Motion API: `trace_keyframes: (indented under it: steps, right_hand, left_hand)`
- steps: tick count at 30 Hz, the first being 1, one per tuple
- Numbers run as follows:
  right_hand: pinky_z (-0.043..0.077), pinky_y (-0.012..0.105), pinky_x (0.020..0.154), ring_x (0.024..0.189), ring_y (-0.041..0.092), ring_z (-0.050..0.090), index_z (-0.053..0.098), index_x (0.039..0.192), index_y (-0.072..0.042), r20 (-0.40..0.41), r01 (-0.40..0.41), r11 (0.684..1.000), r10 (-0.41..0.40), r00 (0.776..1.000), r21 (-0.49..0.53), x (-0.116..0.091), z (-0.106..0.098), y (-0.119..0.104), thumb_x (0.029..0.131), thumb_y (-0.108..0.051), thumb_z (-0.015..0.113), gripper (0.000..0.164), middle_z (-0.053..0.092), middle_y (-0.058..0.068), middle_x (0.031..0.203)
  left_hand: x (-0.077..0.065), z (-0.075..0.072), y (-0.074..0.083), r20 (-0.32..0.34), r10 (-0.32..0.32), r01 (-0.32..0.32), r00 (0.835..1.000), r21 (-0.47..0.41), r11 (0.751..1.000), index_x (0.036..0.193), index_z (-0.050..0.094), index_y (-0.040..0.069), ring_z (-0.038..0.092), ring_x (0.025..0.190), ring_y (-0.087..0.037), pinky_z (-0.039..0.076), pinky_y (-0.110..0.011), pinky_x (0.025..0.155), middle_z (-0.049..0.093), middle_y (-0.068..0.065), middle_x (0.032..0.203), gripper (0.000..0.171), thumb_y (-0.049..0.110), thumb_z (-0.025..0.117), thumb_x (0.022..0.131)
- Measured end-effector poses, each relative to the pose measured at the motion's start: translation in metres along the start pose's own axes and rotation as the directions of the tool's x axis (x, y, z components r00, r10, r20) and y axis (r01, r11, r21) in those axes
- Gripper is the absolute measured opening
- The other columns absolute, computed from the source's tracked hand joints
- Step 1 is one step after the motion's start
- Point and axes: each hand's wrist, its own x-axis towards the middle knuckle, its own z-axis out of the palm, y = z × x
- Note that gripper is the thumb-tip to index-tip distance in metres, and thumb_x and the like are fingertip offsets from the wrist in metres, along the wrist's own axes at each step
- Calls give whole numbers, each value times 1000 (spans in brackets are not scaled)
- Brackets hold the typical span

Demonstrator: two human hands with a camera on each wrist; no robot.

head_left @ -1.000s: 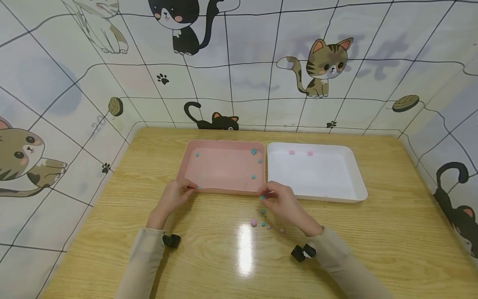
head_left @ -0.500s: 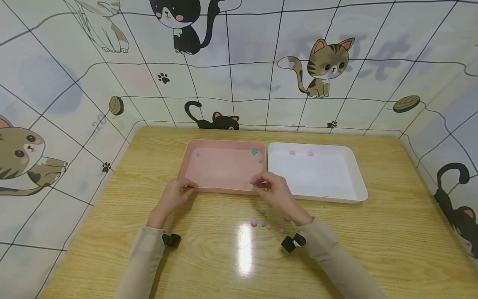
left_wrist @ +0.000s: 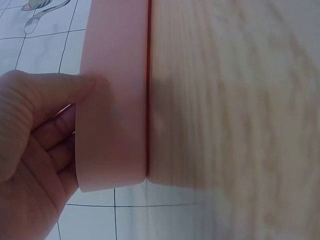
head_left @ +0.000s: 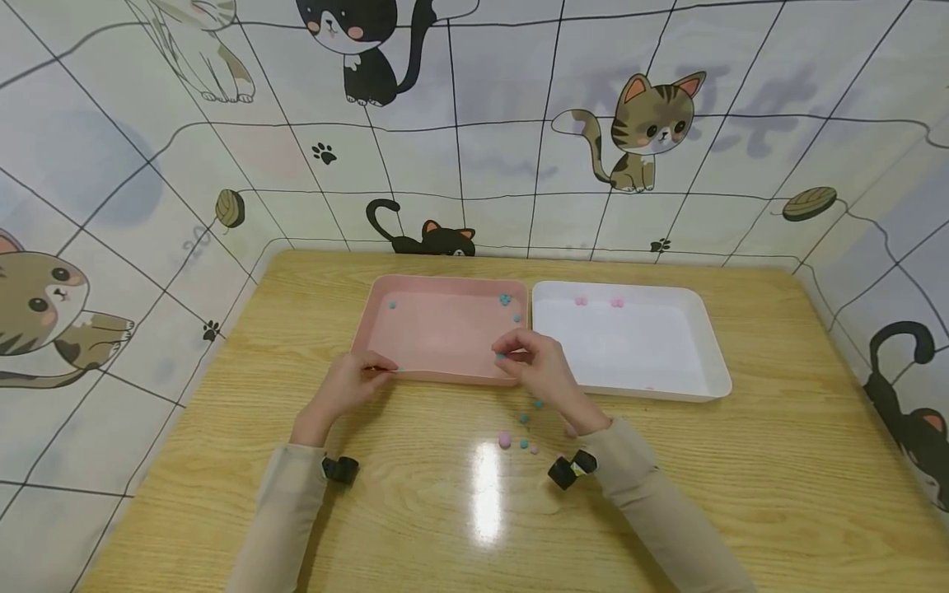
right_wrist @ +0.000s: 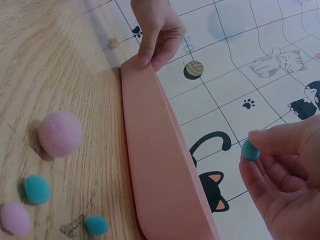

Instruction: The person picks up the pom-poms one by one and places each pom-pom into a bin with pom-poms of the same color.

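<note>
My left hand (head_left: 356, 380) grips the pink tray (left_wrist: 117, 115) at its near left corner, the thumb on the outer wall and the fingers behind the rim. Between thumb and fingertips my right hand (head_left: 541, 371) pinches a small teal pom-pom (right_wrist: 250, 149), above the near right part of the pink tray. Inside that tray lie a teal pom-pom (head_left: 392, 305) at the far left, a teal cluster (head_left: 506, 300) at the far right and a single teal pom-pom (head_left: 516, 319) just below it.
Beside the pink tray stands a white tray (head_left: 630, 346) with two pink clusters, one of them a pink cluster (head_left: 582, 301), near its far wall. On the wooden table in front lie a larger pink pom-pom (right_wrist: 60, 133), a small pink pom-pom (right_wrist: 15, 218) and several teal ones.
My right hand has moved forward and left with the teal pom-pom, from the pink tray's near edge to over its inside. The left hand has stayed on the corner.
</note>
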Motion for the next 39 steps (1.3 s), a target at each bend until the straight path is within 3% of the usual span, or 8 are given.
trace_keyframes:
  steps: [8, 15, 20, 25, 32, 39]
  right_hand:
    - [54, 37, 82, 90, 35, 61, 63, 96, 9, -8, -39, 999, 39, 999, 37, 5, 2, -9, 81, 10, 66, 15, 63, 24, 96]
    - [53, 24, 78, 91, 31, 62, 64, 96, 7, -19, -46, 994, 48, 999, 96, 13, 7, 4, 82, 5, 68, 14, 64, 20, 96]
    - [52, 20, 79, 92, 30, 61, 62, 96, 11, -20, -55, 987, 59, 998, 154, 16, 9, -5, 82, 9, 65, 15, 62, 25, 97]
    - [51, 18, 79, 92, 32, 60, 60, 96, 15, -18, -77, 982, 82, 997, 174, 17, 10, -22, 82, 11, 64, 15, 61, 29, 98]
    - [52, 19, 78, 91, 30, 60, 60, 95, 15, -32, -62, 981, 69, 997, 186, 19, 13, -23, 82, 12, 64, 14, 61, 29, 97]
    - [51, 19, 78, 94, 42, 58, 59, 95, 16, -32, -45, 978, 53, 998, 203, 22, 15, -25, 81, 13, 63, 14, 60, 31, 98]
  left_hand:
    - [4, 2, 1, 38, -22, 24, 999, -57, 998, 88, 74, 1, 66, 83, -24, 56, -37, 71, 70, -10, 87, 11, -5, 67, 82]
    - [5, 4, -3, 21, -27, 28, 999, -67, 997, 86, 74, 2, 66, 80, -21, 56, -35, 69, 71, -8, 85, 11, -5, 67, 82]
    - [5, 5, -4, 20, -27, 29, 999, -82, 996, 86, 74, 2, 65, 79, -20, 56, -33, 69, 71, -8, 84, 11, -5, 67, 81]
    - [6, 5, -3, 30, -22, 24, 999, -75, 997, 86, 74, 1, 65, 77, -21, 56, -35, 69, 70, -9, 83, 10, -5, 68, 81]
    - [11, 7, 3, 61, -15, 18, 998, -51, 999, 86, 74, 1, 65, 78, -21, 56, -38, 71, 70, -9, 83, 7, -2, 69, 81]
    - [13, 13, 2, 58, -25, 30, 998, -94, 995, 85, 73, -1, 64, 77, -21, 56, -38, 71, 69, -10, 82, 7, -5, 69, 80]
